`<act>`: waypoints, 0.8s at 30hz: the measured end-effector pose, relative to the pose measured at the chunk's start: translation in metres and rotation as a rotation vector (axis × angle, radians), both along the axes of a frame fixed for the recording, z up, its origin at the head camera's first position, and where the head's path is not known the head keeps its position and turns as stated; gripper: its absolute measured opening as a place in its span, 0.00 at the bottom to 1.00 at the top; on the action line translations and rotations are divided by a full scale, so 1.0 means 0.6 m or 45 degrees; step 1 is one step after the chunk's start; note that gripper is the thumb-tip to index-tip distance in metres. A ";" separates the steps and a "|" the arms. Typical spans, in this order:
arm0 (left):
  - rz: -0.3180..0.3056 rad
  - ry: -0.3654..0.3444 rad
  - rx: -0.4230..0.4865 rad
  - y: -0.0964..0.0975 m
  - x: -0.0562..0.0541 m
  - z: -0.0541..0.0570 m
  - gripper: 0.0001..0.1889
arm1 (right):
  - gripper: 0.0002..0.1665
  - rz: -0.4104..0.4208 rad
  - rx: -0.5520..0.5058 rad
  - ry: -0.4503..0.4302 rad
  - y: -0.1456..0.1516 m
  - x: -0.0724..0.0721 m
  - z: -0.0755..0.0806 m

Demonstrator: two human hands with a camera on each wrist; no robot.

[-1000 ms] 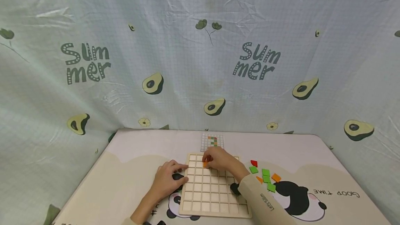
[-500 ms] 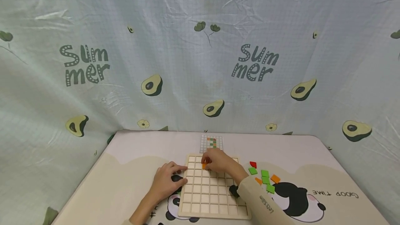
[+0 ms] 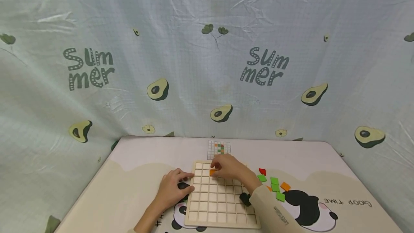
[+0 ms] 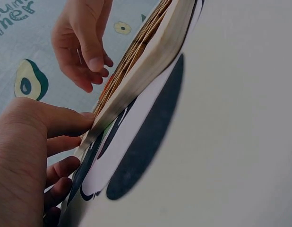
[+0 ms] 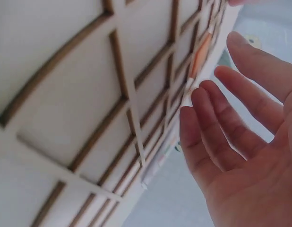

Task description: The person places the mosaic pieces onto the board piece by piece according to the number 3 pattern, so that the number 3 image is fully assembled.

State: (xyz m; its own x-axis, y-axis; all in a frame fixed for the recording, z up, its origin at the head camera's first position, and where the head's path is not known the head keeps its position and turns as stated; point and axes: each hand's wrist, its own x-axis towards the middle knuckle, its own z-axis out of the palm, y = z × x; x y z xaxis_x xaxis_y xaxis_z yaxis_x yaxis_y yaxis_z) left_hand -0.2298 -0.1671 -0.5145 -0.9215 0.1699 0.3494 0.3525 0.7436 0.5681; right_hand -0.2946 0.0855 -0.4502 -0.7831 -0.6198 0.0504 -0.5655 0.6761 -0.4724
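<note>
A wooden grid board lies on the table in the head view. In one cell of its second row from the far edge sits a square orange tile. My right hand is over that part of the board, fingertips close around the tile. In the right wrist view the fingers are loosely bent, with the orange tile lying in its cell beyond them. My left hand touches the board's left edge with thumb and index finger; the left wrist view shows the thumb against the wooden side.
Right of the board lie several green tiles, an orange tile and a red piece with one rounded side. Behind the board is a card printed with a coloured grid pattern. A patterned curtain stands behind the table.
The right hand has shifted slightly right, and a little more of the orange tile shows. The left hand keeps its place at the board's edge. The head view has tilted slightly.
</note>
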 end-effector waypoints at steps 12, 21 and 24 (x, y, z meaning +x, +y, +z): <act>-0.032 0.063 0.024 -0.002 0.000 -0.005 0.17 | 0.16 0.019 -0.039 0.063 0.051 0.025 0.030; -0.016 0.037 0.024 -0.001 0.002 -0.005 0.17 | 0.16 -0.033 -0.048 0.110 0.110 0.057 0.055; -0.007 0.023 0.014 0.000 0.001 -0.004 0.17 | 0.16 -0.061 -0.058 0.131 0.133 0.067 0.063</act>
